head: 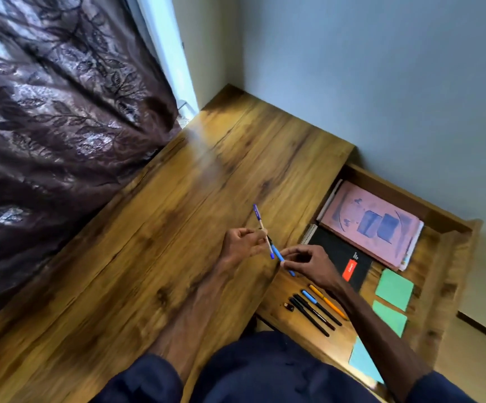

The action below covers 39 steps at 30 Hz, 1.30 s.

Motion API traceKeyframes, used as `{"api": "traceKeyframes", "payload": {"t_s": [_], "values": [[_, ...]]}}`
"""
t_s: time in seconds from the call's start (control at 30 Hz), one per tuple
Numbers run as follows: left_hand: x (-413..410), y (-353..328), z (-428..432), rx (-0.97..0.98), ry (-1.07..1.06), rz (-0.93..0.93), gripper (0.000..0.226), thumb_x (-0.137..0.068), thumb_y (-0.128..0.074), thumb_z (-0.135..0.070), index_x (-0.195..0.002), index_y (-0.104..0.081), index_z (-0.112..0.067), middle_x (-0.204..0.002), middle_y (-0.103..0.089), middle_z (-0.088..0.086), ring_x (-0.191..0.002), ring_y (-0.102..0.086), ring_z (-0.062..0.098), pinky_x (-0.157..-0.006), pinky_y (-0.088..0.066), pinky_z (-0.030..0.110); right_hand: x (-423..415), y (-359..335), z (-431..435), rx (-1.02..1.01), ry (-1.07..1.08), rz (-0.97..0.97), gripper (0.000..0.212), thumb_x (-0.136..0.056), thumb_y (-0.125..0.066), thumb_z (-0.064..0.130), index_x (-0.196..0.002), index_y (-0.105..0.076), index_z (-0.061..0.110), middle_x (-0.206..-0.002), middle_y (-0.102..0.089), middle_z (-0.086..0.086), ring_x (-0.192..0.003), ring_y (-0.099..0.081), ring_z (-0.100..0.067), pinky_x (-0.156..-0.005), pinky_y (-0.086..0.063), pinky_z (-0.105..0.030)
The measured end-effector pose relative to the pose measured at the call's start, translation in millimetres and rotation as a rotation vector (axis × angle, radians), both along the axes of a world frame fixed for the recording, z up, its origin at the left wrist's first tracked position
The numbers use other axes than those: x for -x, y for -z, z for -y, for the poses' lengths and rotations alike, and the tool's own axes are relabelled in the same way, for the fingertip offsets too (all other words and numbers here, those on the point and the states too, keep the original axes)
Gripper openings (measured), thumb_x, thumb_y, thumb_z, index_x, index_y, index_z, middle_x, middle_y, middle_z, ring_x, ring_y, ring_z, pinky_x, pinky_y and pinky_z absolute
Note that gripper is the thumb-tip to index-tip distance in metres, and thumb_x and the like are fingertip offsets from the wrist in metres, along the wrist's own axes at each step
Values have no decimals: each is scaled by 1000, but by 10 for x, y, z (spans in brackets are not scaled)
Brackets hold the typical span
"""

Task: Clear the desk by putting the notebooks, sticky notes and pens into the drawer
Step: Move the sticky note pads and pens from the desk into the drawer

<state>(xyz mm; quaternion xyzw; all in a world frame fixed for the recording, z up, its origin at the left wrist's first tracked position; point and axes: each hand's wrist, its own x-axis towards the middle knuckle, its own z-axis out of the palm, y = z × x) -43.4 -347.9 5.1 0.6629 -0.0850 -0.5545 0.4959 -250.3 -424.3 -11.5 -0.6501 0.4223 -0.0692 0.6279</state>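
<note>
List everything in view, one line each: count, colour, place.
Curtain: one, dark brown patterned, left.
Wall: one, grey-blue, behind desk.
Desk: one, brown wood, centre.
Drawer: one, wooden, open, right of desk.
Pink notebook: one, in drawer, far end.
Black notebook: one, red label, in drawer.
Sticky pads: three, two green, one pale blue, in drawer.
Drawer pens: four, orange, blue-black, two black, in drawer.
White-blue pen: one, above desk edge.
Blue pen: one, above desk edge.
Left hand: one, pinches white-blue pen.
Right hand: one, holds blue pen.
</note>
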Motion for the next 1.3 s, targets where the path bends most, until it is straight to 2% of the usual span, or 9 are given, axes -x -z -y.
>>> {"api": "traceKeyframes", "payload": {"t_s": [0.1,0.2,0.37,0.53,0.63,0.8,0.93,1.03,1.3], "values": [[239,-89,52,-4,61,67,23,-88,-77,-12,-93,-73,9,-93,-76,24,-89,-75,35,-86,-62,46,206,-63,-71,-18,-1,8,20,-81,-83,14,-100,-79,19,-91,-78,-7,-88,-74,-29,-82,-60,-36],[472,-77,80,-11,115,94,24,-86,-78,-10,-95,-72,11,-93,-75,26,-91,-76,37,-85,-62,48,405,-83,-105,6,36,1,19,-82,-83,12,-99,-80,18,-90,-79,-5,-87,-74,-26,-82,-61,-34],[843,28,151,-39,228,98,23,-86,-78,-12,-100,-73,6,-96,-77,19,-89,-77,27,-85,-63,42,695,-22,-98,135,65,-120,13,-85,-79,20,-98,-81,23,-90,-78,8,-86,-72,-5,-76,-59,-21],[1076,179,183,-106,318,270,23,-86,-79,-25,-100,-76,-7,-92,-78,7,-87,-77,16,-79,-64,36,1162,329,-14,270,154,-415,9,-83,-81,18,-90,-82,22,-87,-77,7,-77,-68,-3,-71,-55,-21],[1135,230,165,-127,370,289,24,-87,-78,-25,-103,-76,-6,-91,-78,5,-84,-77,13,-79,-64,34,1418,604,-13,303,197,-576,7,-82,-81,20,-88,-83,20,-88,-79,2,-76,-69,-10,-63,-48,-21],[1217,314,93,-170,427,355,13,-89,-76,-27,-95,-77,-15,-88,-78,1,-82,-77,12,-79,-64,33,1513,913,-121,278,143,-697,8,-85,-79,22,-91,-81,17,-89,-78,-3,-76,-69,-17,-70,-59,-32],[1306,356,34,-203,435,338,18,-92,-73,-25,-97,-77,-9,-88,-78,7,-84,-76,17,-82,-63,35,1461,1049,-186,248,94,-736,10,-88,-76,23,-95,-82,19,-86,-77,-2,-73,-68,-16,-68,-59,-32],[1372,369,2,-219,435,297,15,-94,-71,-23,-92,-76,-10,-91,-78,15,-78,-73,21,-82,-61,38,1426,1077,-196,247,76,-743,11,-91,-73,20,-98,-81,18,-86,-76,-3,-70,-65,-15,-61,-48,-25],[1464,419,-88,-235,423,292,14,-93,-71,-23,-92,-75,-10,-86,-78,10,-76,-73,19,-78,-62,38,1424,1179,-152,251,26,-776,15,-94,-68,17,-105,-79,14,-90,-73,-6,-76,-64,-18,-64,-46,-26]]}}
